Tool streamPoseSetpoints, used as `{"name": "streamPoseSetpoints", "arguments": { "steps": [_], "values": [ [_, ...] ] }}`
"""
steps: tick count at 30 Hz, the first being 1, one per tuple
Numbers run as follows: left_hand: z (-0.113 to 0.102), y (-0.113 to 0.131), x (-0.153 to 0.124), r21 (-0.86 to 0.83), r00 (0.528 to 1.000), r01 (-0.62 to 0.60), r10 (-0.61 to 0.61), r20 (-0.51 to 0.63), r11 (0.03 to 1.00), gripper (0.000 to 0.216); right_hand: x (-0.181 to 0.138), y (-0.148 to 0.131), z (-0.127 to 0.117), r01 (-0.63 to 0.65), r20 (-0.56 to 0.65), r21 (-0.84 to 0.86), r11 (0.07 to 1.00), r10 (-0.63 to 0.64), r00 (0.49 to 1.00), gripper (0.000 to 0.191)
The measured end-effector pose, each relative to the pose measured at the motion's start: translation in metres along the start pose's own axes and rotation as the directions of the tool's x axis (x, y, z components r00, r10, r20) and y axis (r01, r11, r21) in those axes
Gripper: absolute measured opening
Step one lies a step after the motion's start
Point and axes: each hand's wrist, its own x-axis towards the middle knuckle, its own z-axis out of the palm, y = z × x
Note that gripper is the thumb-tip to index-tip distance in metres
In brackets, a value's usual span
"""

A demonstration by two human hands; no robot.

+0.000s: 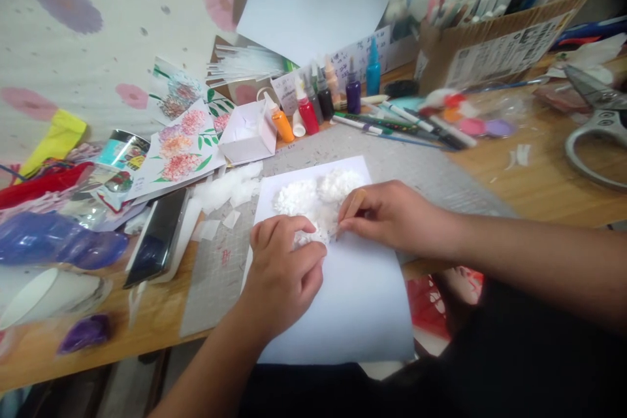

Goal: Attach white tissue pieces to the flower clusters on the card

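Note:
A white sheet (343, 313) lies on the grey cutting mat and hangs past the table's front edge. On its upper half sit raised clumps of small white bits, one at the left (296, 197) and another at the right (339, 184). My left hand (287, 268) rests on the sheet, its fingers curled and thumb and forefinger closed around the edge of a lower white clump (316, 234). From the right, my right hand (382, 212) reaches in with thumb and fingers pinched together at that clump. Whatever it pinches is too small or hidden to name.
Behind the sheet stand several paint bottles (306, 108) and an open white box (249, 134). Pens (386, 124) lie across the grey mat (215, 287). Left are a phone (159, 235), flower pictures (176, 150) and a paper cup (53, 294). Scissors (600, 124) lie far right.

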Motion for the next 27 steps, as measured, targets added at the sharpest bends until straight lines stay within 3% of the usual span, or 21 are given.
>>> {"name": "streamPoseSetpoints", "arguments": {
  "steps": [8,14,19,22,25,27],
  "values": [
    [-0.002,0.001,0.000,-0.035,1.000,0.030,-0.030,0.006,0.999,0.014,-0.004,-0.004,0.002,-0.053,0.000,0.263,0.963,0.054,0.999,0.011],
    [-0.003,0.002,0.002,-0.105,0.998,0.064,-0.062,0.025,0.992,0.014,-0.002,0.002,0.005,-0.029,-0.005,0.103,0.994,0.029,1.000,0.011],
    [-0.009,0.005,-0.002,-0.168,0.994,0.104,-0.097,0.047,0.980,0.014,-0.001,0.006,0.006,-0.024,-0.013,0.139,0.990,0.026,1.000,0.010],
    [-0.018,-0.007,0.000,-0.212,0.990,0.137,-0.140,0.002,0.968,0.015,0.000,0.006,0.005,-0.005,-0.018,0.191,0.982,0.009,1.000,0.014],
    [-0.031,-0.040,0.011,-0.116,0.942,0.312,-0.322,-0.092,0.943,0.016,0.001,0.007,0.003,-0.044,-0.020,0.309,0.950,0.053,0.998,0.015],
    [-0.037,-0.069,0.022,0.083,0.839,0.543,-0.541,-0.054,0.835,0.016,0.002,0.007,0.001,-0.087,0.000,0.349,0.933,0.093,0.996,0.015]
  ]
}}
